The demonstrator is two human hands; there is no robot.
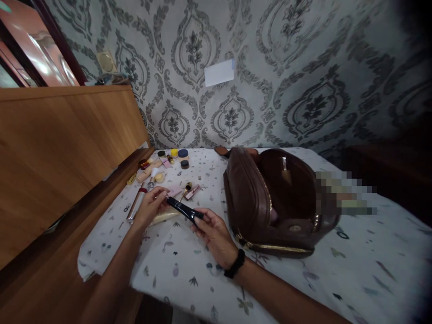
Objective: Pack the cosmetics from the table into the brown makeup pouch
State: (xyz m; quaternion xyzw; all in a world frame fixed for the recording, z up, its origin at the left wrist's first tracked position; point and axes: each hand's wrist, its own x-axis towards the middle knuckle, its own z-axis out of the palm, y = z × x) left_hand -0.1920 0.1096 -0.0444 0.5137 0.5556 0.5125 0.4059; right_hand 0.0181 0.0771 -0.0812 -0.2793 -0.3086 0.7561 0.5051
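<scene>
Nearest, the right hand (216, 235) grips the near right end of a slim black tube (184, 209) between thumb and fingers, above the patterned cloth (191, 270) and left of the brown bag (245, 193). At the tube's farther left end are the left hand's (152, 204) fingertips; whether they pinch, I cannot tell. The tube looks light, glossy and perhaps slippery, likely firm enough to take mid-body. Far left sit small jars (183, 153).

The slim black plastic tube (184, 209) appeared glossy; the boxy brown leather-like bag (243, 193), smooth, with shiny gold metallic zips (283, 249).
</scene>
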